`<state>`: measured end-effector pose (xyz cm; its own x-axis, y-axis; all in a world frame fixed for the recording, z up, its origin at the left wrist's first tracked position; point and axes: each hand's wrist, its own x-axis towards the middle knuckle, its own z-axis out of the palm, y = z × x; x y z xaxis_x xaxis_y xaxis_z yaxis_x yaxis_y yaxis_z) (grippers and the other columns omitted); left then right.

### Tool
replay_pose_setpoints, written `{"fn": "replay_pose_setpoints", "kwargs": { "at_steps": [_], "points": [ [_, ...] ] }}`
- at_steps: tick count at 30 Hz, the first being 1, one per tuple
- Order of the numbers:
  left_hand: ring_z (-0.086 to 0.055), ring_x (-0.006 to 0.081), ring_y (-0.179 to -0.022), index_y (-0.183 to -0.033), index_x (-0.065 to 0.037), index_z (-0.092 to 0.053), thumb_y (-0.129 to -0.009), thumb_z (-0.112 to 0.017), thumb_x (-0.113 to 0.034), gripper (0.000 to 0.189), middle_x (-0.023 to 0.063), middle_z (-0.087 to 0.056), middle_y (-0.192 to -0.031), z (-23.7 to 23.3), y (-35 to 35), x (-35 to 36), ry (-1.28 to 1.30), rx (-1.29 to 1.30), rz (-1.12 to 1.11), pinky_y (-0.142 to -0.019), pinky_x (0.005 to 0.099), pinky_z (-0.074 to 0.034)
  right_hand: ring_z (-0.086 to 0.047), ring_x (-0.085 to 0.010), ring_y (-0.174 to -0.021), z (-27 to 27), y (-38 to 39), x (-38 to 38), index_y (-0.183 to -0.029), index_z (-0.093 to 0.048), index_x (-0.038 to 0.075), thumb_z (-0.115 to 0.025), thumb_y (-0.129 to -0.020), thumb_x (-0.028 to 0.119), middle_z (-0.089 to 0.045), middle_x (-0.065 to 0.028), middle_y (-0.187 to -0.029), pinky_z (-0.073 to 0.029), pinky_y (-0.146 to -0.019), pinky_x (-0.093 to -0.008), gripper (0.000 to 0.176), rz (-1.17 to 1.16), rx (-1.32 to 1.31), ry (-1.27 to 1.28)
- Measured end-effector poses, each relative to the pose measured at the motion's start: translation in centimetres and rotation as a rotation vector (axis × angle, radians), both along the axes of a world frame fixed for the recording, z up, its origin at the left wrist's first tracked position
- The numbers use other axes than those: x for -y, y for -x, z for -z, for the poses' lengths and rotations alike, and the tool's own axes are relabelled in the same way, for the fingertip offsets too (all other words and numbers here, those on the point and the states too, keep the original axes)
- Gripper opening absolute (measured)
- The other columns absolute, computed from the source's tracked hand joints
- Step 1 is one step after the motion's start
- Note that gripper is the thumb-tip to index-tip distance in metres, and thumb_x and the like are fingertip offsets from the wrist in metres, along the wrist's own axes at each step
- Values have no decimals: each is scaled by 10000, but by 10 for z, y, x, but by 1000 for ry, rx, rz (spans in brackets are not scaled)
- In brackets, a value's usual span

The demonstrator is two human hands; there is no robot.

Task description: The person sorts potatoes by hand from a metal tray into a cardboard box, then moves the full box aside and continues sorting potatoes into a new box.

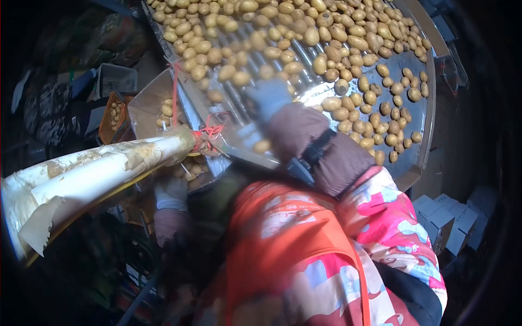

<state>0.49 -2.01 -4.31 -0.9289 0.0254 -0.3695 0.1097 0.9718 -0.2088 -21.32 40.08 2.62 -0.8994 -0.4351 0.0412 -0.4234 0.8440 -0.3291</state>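
Note:
My right hand (270,99), in a pale grey-blue glove, reaches over the metal rollers (235,103) of a sorting table, its fingers smeared by motion. Yellow-brown potatoes (356,42) crowd the rollers around and beyond it. Lower left, my left hand (171,191), in a pale glove, is beside a cardboard box (149,108) with potatoes (166,110) inside. A long white tube (114,163), wrapped in torn film and tied with red string (209,136), crosses above that hand. The left fingers are mostly hidden.
The dark metal surface (399,60) at right holds scattered potatoes inside a raised rim (431,103). An orange crate (112,117) of potatoes and a grey bin (115,80) stand at left. White boxes (435,214) are stacked at lower right.

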Motion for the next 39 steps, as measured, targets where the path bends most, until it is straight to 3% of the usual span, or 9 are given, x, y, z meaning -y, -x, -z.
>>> {"fn": "replay_pose_setpoints", "kwargs": {
  "at_steps": [4, 9, 15, 18, 20, 26, 30, 34, 39],
  "points": [
    [-598, 229, -1097, -1124, -66, -640, -986, -512, -270, 278, 79, -653, -1073, -117, 58, -178, -380, 500, 225, -928, 363, -490, -633, -366, -962, -58, -60, -19, -1188, -635, 121, -727, -795, 303, -669, -160, -943, -468, -873, -497, 443, 205, 109, 591],
    [-639, 216, -1027, -1070, -56, -688, -940, -620, -193, 200, 101, -665, -1039, -99, 53, -245, -2039, 296, -1039, -851, 312, -525, -612, -399, -977, -54, -130, -45, -1214, -631, 67, -697, -843, 265, -653, -187, -1016, -474, -886, -496, 425, -173, 60, 775],
    [-586, 284, -1249, -1278, -42, -596, -1050, -472, -346, 399, 181, -604, -1352, -97, 34, -112, -2234, -356, -2046, -949, 404, -566, -600, -375, -1116, -35, -56, -181, -1210, -659, 97, -631, -916, 164, -619, -166, -1233, -477, -974, -459, 303, 384, -8, 361],
    [-477, 298, -1404, -1372, -18, -553, -1040, -487, -311, 448, 219, -474, -1523, -107, 26, -97, -1994, -224, -1863, -1132, 390, -459, -553, -399, -1248, 17, 28, -207, -1383, -583, 137, -595, -969, 232, -569, -169, -1388, -442, -1079, -454, 425, 258, -3, 231],
    [-615, 339, -1139, -1289, -9, -589, -1011, -523, -214, 352, 190, -619, -1257, -125, 18, -152, -2105, 85, -1330, -1022, 438, -506, -579, -411, -1185, 12, 24, -198, -1401, -553, 157, -597, -965, 292, -591, -170, -1324, -473, -1023, -465, 458, 281, 12, -24],
    [-657, 282, -1064, -1259, -41, -640, -1036, -503, -240, 328, 149, -666, -1204, -89, 40, -268, -1882, 458, -1130, -899, 392, -549, -630, -398, -983, 2, -22, -194, -1324, -600, 183, -610, -957, 360, -643, -165, -1072, -516, -865, -489, 408, 283, 233, -176],
    [-675, 230, -1023, -1287, -43, -643, -1030, -542, -219, 328, 119, -694, -1176, -67, 77, -307, -1725, 597, -876, -855, 360, -554, -647, -357, -919, 17, -57, -201, -1213, -672, 152, -645, -947, 281, -669, -142, -997, -529, -828, -455, 297, 225, 201, 136],
    [-676, 222, -1004, -1246, -34, -656, -1014, -589, -245, 321, 111, -691, -1185, -110, 113, -337, -1601, 785, -1300, -797, 359, -556, -655, -307, -1047, 1, -28, -215, -1270, -670, 94, -679, -928, 272, -672, -161, -1183, -530, -919, -414, 386, 364, 150, 268],
    [-669, 225, -989, -1312, -75, -602, -1038, -507, -315, 377, 97, -678, -1155, 31, 85, -341, -1519, 593, -51, -813, 359, -561, -612, -354, -1131, 0, 10, -181, -1320, -624, 156, -707, -879, 399, -580, -198, -1294, -510, -973, -454, 511, 429, -120, -372]
  ]
}}
